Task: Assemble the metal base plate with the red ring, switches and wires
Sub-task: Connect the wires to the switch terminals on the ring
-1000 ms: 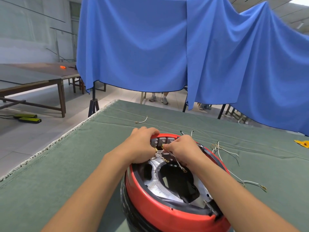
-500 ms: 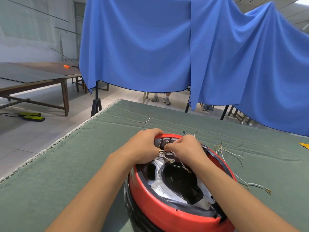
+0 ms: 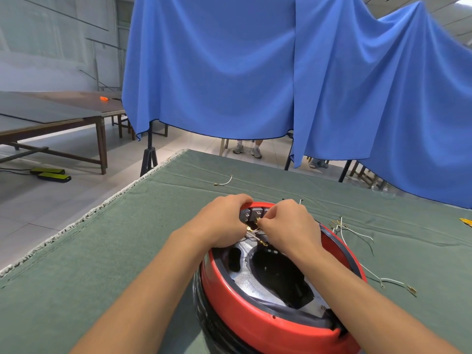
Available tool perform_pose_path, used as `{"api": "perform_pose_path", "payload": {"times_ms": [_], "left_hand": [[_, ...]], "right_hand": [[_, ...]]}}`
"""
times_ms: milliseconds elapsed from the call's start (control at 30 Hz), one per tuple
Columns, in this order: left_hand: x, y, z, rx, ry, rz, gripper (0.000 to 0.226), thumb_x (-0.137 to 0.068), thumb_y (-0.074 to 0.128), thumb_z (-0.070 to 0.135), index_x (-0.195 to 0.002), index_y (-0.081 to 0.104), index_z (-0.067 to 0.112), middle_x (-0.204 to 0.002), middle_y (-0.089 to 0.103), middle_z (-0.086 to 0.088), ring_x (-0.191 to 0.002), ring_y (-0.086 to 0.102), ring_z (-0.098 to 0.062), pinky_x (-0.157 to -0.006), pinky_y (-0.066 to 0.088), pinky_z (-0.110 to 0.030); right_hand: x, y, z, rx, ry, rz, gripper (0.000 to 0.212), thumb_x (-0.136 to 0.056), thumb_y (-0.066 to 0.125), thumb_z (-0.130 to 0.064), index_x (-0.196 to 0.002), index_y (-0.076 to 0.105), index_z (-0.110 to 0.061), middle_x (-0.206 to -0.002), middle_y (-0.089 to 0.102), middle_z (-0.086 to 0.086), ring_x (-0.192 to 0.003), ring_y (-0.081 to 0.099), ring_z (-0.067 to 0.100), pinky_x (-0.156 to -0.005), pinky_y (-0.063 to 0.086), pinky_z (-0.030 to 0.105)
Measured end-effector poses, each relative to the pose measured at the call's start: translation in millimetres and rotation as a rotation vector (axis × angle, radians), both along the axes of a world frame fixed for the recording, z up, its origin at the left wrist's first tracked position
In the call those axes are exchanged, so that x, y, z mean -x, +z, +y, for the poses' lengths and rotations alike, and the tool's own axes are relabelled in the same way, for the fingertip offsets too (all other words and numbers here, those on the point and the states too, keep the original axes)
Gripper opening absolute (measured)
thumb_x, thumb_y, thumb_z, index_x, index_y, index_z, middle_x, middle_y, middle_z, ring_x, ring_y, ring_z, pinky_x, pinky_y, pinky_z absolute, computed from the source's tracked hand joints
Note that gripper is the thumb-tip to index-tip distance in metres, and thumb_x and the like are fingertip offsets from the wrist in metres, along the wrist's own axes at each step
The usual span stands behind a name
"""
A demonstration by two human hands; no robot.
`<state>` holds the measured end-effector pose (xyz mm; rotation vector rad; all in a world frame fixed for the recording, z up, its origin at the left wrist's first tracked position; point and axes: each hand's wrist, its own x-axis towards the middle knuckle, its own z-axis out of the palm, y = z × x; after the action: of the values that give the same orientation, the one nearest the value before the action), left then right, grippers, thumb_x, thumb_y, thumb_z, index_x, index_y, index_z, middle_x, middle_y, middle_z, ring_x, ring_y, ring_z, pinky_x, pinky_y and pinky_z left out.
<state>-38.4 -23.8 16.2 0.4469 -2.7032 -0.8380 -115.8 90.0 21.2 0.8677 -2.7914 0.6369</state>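
I see the red ring (image 3: 258, 319) standing on the green cloth of the counter (image 3: 102, 251), close to the near edge, with the metal base plate (image 3: 246, 282) lying inside it; the plate is silver and has dark openings. Both hands are at the far side of the ring. The left hand (image 3: 222, 221) has its fingers curled over the far rim of the ring and it holds there, and below it some thin wires (image 3: 251, 235) with small gold ends come out. The right hand (image 3: 291, 226) is just beside the left one, and its fingers pinch one gold terminal (image 3: 258, 221) right at the dark switches (image 3: 251, 213) that sit under the far rim. If the terminal is already pushed on a switch, I cannot tell, because it is too small. More loose wires (image 3: 357, 233) lie on the cloth at the right of the ring, and one short white wire (image 3: 224, 181) lies apart, farther on the counter. Behind the counter a big blue cloth (image 3: 255, 72) hangs.
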Motion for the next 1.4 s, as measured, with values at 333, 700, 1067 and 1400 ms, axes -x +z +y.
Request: {"api": "perform_pose_path", "payload": {"times_ms": [333,700,1067,1400], "left_hand": [[-1.8,2.7,0.6,0.007,-0.001,-0.004,0.057,-0.075,0.054,0.006,-0.130,0.051,0.024,-0.130,0.057,0.000,-0.119,0.052,-0.022,-0.099,0.044,-0.036],[-1.9,4.1,1.2,-0.003,0.000,-0.008,0.051,-0.075,0.054,0.006,-0.124,0.055,0.022,-0.123,0.061,-0.002,-0.113,0.054,-0.024,-0.095,0.046,-0.039],[-1.5,2.7,0.9,-0.014,0.009,-0.009,0.056,-0.076,0.055,0.005,-0.129,0.052,0.023,-0.129,0.057,-0.001,-0.118,0.052,-0.023,-0.099,0.044,-0.040],[-2.2,2.6,0.8,-0.021,0.011,-0.007,0.059,-0.076,0.054,0.005,-0.132,0.050,0.023,-0.132,0.056,-0.001,-0.121,0.051,-0.022,-0.101,0.043,-0.038]], "right_hand": [[14.5,-4.0,-3.1,0.184,-0.018,-0.328,0.020,-0.081,0.071,-0.024,-0.078,0.075,-0.005,-0.079,0.072,0.013,-0.079,0.066,0.028,-0.078,0.055,0.042],[16.0,0.2,-1.8,0.340,-0.087,-0.582,0.022,-0.078,0.077,-0.020,-0.071,0.067,-0.002,-0.056,0.048,0.005,-0.050,0.040,0.017,-0.050,0.031,0.028],[14.1,2.8,1.5,0.297,-0.037,-0.631,0.019,-0.079,0.076,-0.018,-0.070,0.066,-0.004,-0.058,0.047,0.007,-0.047,0.035,0.016,-0.045,0.027,0.026],[19.6,-2.0,1.8,0.317,-0.044,-0.688,0.015,-0.083,0.072,-0.014,-0.074,0.066,-0.003,-0.058,0.040,0.006,-0.046,0.030,0.016,-0.043,0.025,0.024]]}}
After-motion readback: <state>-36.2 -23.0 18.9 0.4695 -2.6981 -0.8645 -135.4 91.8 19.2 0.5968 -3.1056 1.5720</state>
